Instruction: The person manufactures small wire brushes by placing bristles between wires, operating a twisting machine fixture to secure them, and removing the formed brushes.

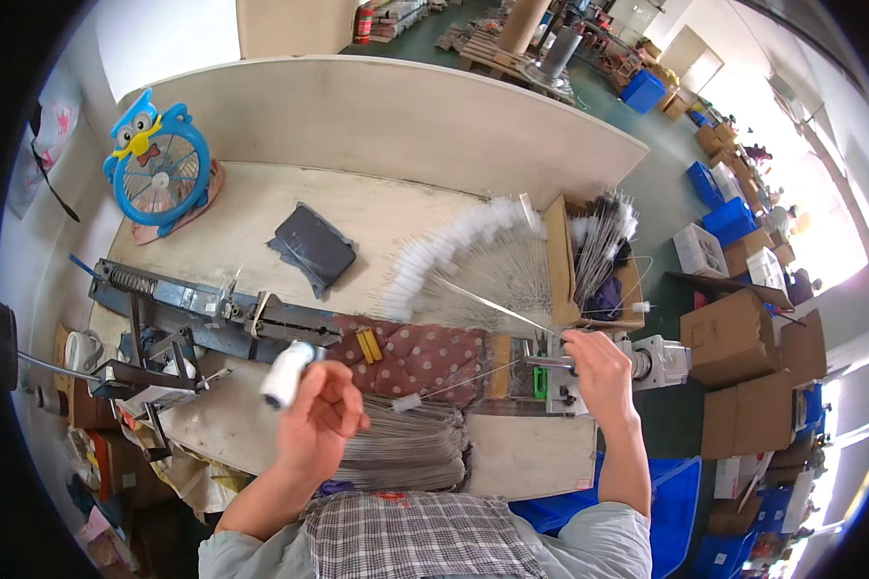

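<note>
My left hand (322,409) is raised on the left, its fingers curled beside a white cylinder (288,374) with a dark end, which it seems to grip. On the right, my right hand (601,372) is closed on the end of a long thin pale strip (488,303). Just beside its fingers is the metal shaft of a small machine (658,362). A thin wire with a white tuft (407,401) stretches from near the shaft toward the lower left. Whether this wire is fixed in the machine, I cannot tell.
Many white-tufted wires (463,241) fan out behind, beside a cardboard box (560,265) of more wires. A wire bundle (406,449) lies in front. Left are a metal fixture (164,294) and blue fan (161,179). A dark pouch (314,246) lies mid-table.
</note>
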Action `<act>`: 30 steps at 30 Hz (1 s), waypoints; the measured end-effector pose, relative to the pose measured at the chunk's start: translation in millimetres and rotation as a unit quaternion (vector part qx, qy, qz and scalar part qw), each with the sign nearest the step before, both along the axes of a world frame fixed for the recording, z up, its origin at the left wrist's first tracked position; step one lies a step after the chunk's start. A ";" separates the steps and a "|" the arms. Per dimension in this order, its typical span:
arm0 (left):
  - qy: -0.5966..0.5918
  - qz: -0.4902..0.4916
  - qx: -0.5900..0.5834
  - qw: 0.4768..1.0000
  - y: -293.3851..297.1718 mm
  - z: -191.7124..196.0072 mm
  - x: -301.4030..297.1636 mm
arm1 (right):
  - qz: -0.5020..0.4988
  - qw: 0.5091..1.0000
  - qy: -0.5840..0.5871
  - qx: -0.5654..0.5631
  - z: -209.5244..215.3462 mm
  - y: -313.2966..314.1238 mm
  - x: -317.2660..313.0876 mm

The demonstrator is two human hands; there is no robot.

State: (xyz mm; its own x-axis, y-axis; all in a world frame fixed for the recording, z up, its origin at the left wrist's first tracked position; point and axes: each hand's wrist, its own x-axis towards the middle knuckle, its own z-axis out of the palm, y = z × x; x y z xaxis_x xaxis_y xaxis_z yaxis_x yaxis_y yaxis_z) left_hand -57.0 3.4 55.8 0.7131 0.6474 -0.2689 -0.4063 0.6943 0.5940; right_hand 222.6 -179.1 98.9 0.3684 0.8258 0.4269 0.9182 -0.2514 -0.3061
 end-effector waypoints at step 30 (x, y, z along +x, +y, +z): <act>0.192 0.000 0.764 0.616 -22.8 -49.3 88.1 | 0.174 0.971 0.160 -0.047 -17.1 61.3 -7.9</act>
